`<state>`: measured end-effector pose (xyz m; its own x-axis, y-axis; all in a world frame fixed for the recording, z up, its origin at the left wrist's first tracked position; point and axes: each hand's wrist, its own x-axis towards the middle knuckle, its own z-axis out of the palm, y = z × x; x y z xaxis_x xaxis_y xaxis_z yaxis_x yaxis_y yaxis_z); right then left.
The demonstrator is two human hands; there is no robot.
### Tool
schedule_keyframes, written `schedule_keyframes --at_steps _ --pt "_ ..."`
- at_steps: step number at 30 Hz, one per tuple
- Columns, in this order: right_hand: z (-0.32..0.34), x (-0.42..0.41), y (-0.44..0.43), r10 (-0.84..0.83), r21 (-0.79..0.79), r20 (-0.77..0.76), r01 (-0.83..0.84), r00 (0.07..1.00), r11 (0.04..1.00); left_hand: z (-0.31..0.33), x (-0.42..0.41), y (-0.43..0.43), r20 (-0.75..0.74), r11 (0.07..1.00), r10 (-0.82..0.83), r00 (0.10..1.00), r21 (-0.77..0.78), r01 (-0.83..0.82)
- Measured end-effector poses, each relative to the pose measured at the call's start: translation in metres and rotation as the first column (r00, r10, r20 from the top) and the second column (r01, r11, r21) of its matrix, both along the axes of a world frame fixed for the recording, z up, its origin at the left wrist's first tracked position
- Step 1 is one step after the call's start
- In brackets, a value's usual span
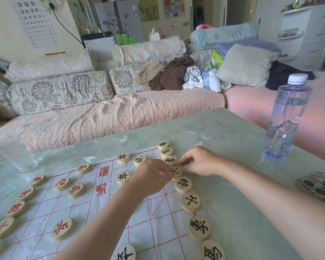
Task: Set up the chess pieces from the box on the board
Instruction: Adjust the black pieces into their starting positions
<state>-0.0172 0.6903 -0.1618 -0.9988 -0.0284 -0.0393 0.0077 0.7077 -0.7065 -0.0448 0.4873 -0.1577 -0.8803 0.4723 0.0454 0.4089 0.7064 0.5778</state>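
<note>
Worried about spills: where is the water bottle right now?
In the head view, the water bottle stands upright near the right edge of the table, beyond the right hand and apart from the black-lettered pieces.

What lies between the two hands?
In the head view, one black-lettered piece, pinched by the left hand and the right hand, in the board's edge row.

Soft, even daylight fills the room, bright but faintly hazy, its colours washed pale. The glossy table [233, 132] carries a dull sheen, the water bottle [285, 119] glints, and the chess pieces [190, 202] throw only faint, short shadows on the board [154, 222]. The piece [175, 171] pinched between the left hand [152, 175] and right hand [201, 162] reads crisp. Wide-angle distortion bows the frame edges, stretching the nearest discs into ovals. The far wall softens.
</note>
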Motion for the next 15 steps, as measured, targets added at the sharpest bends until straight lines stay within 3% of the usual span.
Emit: schedule_keyframes --at_steps 5,8,15 --pt "0.0011 0.0013 0.0025 -0.001 -0.015 0.019 0.001 1.000 1.000 -0.0005 -0.0002 0.0035 0.115 0.989 0.076 0.990 0.115 -0.089" --pt "-0.0001 0.0017 0.0046 -0.028 -0.026 0.016 0.028 0.999 0.999 -0.0004 0.0014 0.0003 0.024 0.991 0.126 0.992 0.040 -0.126" --pt "0.0007 0.0026 0.0012 -0.006 0.033 0.017 0.005 1.000 0.999 0.0020 -0.0009 0.0049 0.203 0.971 0.183 0.962 0.119 -0.210"
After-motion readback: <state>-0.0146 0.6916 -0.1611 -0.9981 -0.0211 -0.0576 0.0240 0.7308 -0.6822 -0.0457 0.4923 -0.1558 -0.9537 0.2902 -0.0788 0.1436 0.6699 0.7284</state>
